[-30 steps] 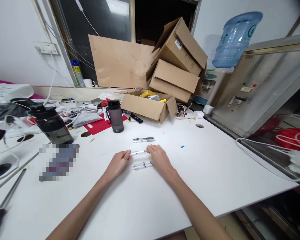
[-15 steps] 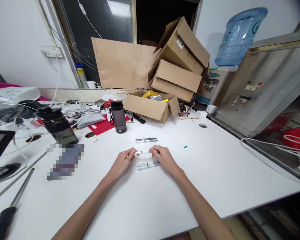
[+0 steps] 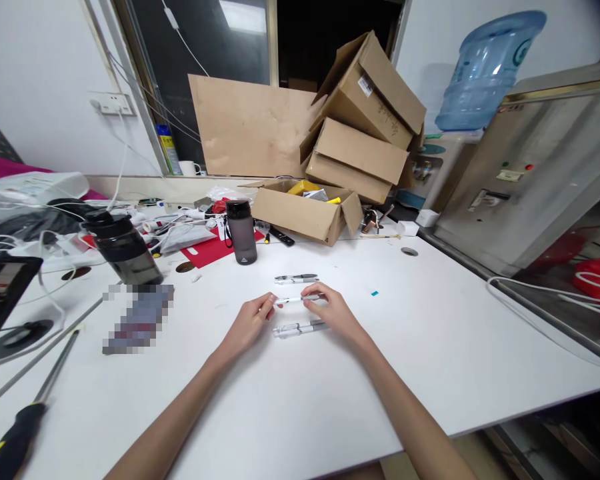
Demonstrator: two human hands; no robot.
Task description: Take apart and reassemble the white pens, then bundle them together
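Note:
Between my two hands a white pen [image 3: 291,299] lies level, held at both ends. The fingers of my left hand [image 3: 253,321] pinch its left end. My right hand [image 3: 333,311] grips its right end between thumb and fingers, which cover that end. Just beyond it, a pair of pens [image 3: 297,279] with dark grips lies side by side on the white table [image 3: 260,413]. Nearer to me rests another pair of clear and grey pens [image 3: 300,328], their right ends partly under my right hand.
A dark water bottle [image 3: 241,233] stands behind the pens, beside an open cardboard box [image 3: 297,212]. Leftward are a second bottle [image 3: 125,250], a pixelated object [image 3: 141,319] and a screwdriver [image 3: 30,413]. A small blue scrap [image 3: 375,293] lies to the right.
The camera view has shifted slightly, moving the scene a little to the right. My right fingers have loosened and shifted a bit along the pen; both hands remain on it.

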